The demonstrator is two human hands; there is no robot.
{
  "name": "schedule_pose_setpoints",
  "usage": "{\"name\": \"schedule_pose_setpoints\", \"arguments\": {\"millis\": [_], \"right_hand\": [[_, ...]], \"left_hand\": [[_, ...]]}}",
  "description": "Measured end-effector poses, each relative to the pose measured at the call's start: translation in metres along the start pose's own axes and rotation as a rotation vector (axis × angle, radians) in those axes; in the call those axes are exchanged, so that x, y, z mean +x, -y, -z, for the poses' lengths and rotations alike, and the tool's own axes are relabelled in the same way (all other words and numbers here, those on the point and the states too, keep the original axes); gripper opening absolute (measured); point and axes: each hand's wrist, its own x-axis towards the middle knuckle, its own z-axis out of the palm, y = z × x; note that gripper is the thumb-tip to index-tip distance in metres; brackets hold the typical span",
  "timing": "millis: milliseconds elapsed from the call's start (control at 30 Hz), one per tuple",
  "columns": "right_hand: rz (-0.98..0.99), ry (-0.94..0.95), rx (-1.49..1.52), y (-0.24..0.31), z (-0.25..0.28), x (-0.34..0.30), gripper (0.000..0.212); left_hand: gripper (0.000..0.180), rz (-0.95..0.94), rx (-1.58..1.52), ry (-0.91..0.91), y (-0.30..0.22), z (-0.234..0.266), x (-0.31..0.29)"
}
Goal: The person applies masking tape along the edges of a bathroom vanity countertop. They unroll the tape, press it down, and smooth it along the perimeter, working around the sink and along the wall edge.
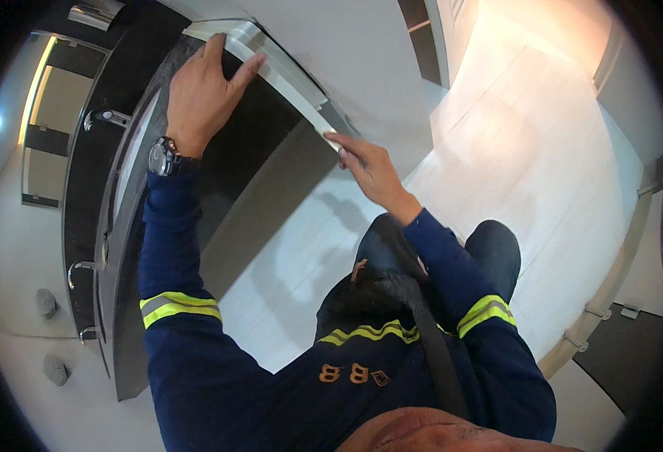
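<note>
A long white strip (pixel 290 89) runs slantwise along the wall, at the end of a dark counter (pixel 137 331). My left hand (pixel 205 102) rests on its upper part, fingertips against the strip and thumb spread away. A black watch (pixel 165 157) is on that wrist. Lower down, the thumb and fingers of my right hand (pixel 373 169) are closed around the strip's near end. Part of the strip's upper end is hidden behind my left fingers.
Chrome taps (pixel 109 118) stick out over the counter on the left, near a mirror with a lit edge (pixel 38 90). Beside me is a pale wall (pixel 354 56). Light tiles (pixel 527 151) cover the floor. A curved rail (pixel 610 279) with metal fittings runs along the right.
</note>
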Motion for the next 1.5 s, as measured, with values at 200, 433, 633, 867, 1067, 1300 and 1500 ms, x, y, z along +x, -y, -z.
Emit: {"name": "schedule_pose_setpoints", "arguments": {"millis": [200, 433, 633, 867, 1067, 1300, 1500], "right_hand": [[-0.099, 0.025, 0.110, -0.008, -0.004, 0.017, 0.037], [0.003, -0.036, 0.117, -0.003, -0.010, 0.018, 0.036], [0.056, -0.047, 0.073, 0.002, -0.008, 0.018, 0.033], [-0.013, -0.044, 0.085, -0.018, -0.009, 0.024, 0.033], [-0.023, -0.082, 0.077, -0.040, -0.024, 0.028, 0.034], [-0.029, -0.083, 0.090, -0.046, -0.035, 0.038, 0.038], [-0.137, -0.021, 0.153, -0.041, -0.039, 0.048, 0.039]], "left_hand": [[0.048, -0.006, 0.121, -0.053, 0.004, -0.011, 0.004], [0.036, -0.061, 0.212, -0.049, 0.006, -0.013, 0.007], [0.030, -0.080, 0.324, -0.014, 0.004, -0.014, 0.010], [0.029, -0.075, 0.373, -0.026, 0.002, -0.018, 0.010], [0.032, -0.074, 0.403, -0.020, 0.001, -0.017, 0.011], [0.033, -0.048, 0.401, -0.008, 0.001, -0.016, 0.011], [0.032, -0.093, 0.388, -0.037, 0.002, -0.016, 0.008]]}}
